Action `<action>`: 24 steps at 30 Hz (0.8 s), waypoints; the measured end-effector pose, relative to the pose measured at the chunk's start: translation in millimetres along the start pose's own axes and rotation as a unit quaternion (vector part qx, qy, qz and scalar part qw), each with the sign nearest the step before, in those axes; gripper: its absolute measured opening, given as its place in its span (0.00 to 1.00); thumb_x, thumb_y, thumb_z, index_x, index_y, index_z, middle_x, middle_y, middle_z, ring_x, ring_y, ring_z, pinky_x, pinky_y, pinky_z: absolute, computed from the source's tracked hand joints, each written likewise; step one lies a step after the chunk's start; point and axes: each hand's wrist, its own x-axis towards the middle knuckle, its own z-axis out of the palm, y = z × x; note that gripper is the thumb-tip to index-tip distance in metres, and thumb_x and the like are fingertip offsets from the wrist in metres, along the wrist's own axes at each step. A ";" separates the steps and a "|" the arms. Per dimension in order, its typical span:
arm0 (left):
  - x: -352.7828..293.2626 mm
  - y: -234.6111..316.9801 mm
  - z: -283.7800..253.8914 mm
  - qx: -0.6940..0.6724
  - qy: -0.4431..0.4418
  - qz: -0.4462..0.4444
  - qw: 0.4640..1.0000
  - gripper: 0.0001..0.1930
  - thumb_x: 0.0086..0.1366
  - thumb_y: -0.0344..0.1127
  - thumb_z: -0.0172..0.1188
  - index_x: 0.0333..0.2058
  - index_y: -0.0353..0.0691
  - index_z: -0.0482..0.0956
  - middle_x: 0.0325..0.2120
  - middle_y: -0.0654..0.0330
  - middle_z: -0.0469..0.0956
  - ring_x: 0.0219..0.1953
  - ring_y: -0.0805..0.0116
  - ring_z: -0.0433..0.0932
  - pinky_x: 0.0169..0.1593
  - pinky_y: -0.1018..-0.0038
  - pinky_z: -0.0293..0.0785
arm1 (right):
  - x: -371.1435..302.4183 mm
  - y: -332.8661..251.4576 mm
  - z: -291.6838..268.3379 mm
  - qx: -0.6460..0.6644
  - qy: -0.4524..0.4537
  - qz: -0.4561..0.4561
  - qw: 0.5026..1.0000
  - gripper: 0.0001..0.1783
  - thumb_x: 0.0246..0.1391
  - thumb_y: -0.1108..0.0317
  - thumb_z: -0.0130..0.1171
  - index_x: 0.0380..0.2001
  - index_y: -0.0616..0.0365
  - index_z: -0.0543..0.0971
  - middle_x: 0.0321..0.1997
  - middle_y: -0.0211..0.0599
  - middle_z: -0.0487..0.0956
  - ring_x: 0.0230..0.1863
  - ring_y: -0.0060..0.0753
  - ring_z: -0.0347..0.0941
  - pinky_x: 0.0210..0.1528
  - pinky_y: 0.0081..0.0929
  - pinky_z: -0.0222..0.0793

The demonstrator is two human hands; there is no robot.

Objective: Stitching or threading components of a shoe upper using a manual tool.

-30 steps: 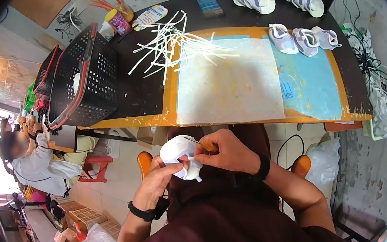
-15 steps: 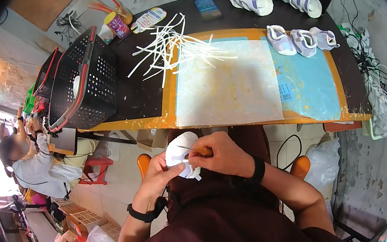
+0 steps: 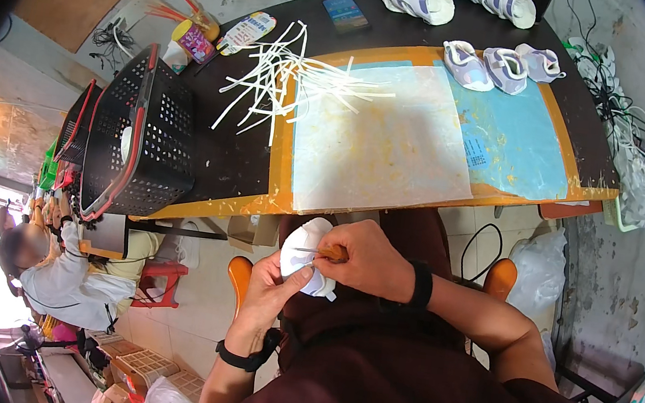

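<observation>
Below the table's front edge, my left hand (image 3: 270, 285) is closed around a small white and lavender shoe upper (image 3: 300, 237), with the thumb pressed on its side. My right hand (image 3: 364, 256) grips an awl (image 3: 334, 253) by its orange-brown wooden handle. The awl's thin metal shaft points left and lies across the shoe upper. My right fingers touch the upper near its opening, close to my left thumb. Whether the awl's tip goes into the material is too small to tell.
On the dark table lie a pale work sheet (image 3: 385, 141), a heap of white strips (image 3: 276, 83), three small shoes (image 3: 506, 69), more stacked shoes (image 3: 427, 1) and a phone (image 3: 345, 13). A black perforated basket (image 3: 158, 133) stands left. Another person (image 3: 65, 266) sits beyond it.
Both hands and the shoe upper have shifted very slightly. The right wrist has turned a little and drawn left, and the awl's shaft lies slightly lower on the upper.
</observation>
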 end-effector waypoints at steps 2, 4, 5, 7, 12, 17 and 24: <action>0.0 1.1 1.6 -0.001 0.005 0.003 1.000 0.12 0.62 0.31 0.63 0.43 0.34 0.77 0.36 0.63 0.80 0.35 0.78 0.77 0.43 0.79 0.73 | -0.1 -0.1 0.6 0.010 0.016 -0.025 1.000 0.13 0.40 0.63 0.62 0.18 0.64 0.75 0.18 0.51 0.72 0.23 0.54 0.70 0.26 0.39 0.65; 0.3 -1.2 -0.6 0.005 0.000 0.011 1.000 0.13 0.62 0.32 0.62 0.45 0.34 0.77 0.36 0.62 0.81 0.35 0.78 0.77 0.43 0.78 0.74 | -0.2 -0.1 1.8 0.016 0.022 -0.025 0.999 0.13 0.40 0.64 0.62 0.18 0.64 0.75 0.18 0.51 0.72 0.22 0.54 0.70 0.25 0.38 0.64; 0.3 -2.2 -1.3 0.010 -0.005 0.019 1.000 0.14 0.63 0.32 0.62 0.46 0.33 0.77 0.36 0.61 0.81 0.36 0.78 0.77 0.43 0.78 0.74 | -0.3 -0.1 2.1 0.022 0.028 -0.024 0.999 0.13 0.40 0.64 0.62 0.18 0.64 0.74 0.17 0.51 0.71 0.22 0.55 0.70 0.25 0.38 0.64; 0.1 -2.8 -1.2 0.008 -0.003 0.018 1.000 0.14 0.63 0.32 0.62 0.46 0.33 0.77 0.36 0.61 0.81 0.35 0.78 0.77 0.43 0.78 0.74 | -0.7 -0.8 1.9 0.025 0.025 -0.022 0.999 0.13 0.40 0.64 0.62 0.18 0.64 0.74 0.17 0.51 0.71 0.21 0.54 0.69 0.25 0.38 0.64; 0.3 -2.6 1.0 0.005 0.011 0.010 1.000 0.14 0.63 0.31 0.62 0.46 0.33 0.77 0.35 0.62 0.81 0.34 0.79 0.77 0.42 0.79 0.74 | -0.4 -1.2 1.7 0.028 0.020 -0.019 0.999 0.13 0.41 0.64 0.61 0.17 0.64 0.73 0.17 0.51 0.71 0.21 0.54 0.69 0.25 0.38 0.64; 1.5 -3.6 2.4 -0.002 0.046 -0.007 0.999 0.12 0.64 0.29 0.58 0.45 0.33 0.77 0.35 0.61 0.81 0.34 0.78 0.77 0.42 0.79 0.73 | -0.8 1.3 -1.6 -0.024 0.009 -0.041 0.999 0.12 0.42 0.64 0.63 0.24 0.62 0.77 0.23 0.47 0.74 0.26 0.51 0.72 0.29 0.37 0.66; 1.3 3.2 -4.0 -0.004 0.061 -0.008 0.998 0.13 0.64 0.30 0.57 0.46 0.31 0.75 0.34 0.56 0.82 0.34 0.73 0.80 0.42 0.76 0.75 | -11.3 -22.8 -29.5 -0.051 -0.012 -0.017 0.998 0.10 0.48 0.66 0.62 0.33 0.57 0.78 0.32 0.40 0.74 0.30 0.42 0.74 0.31 0.33 0.69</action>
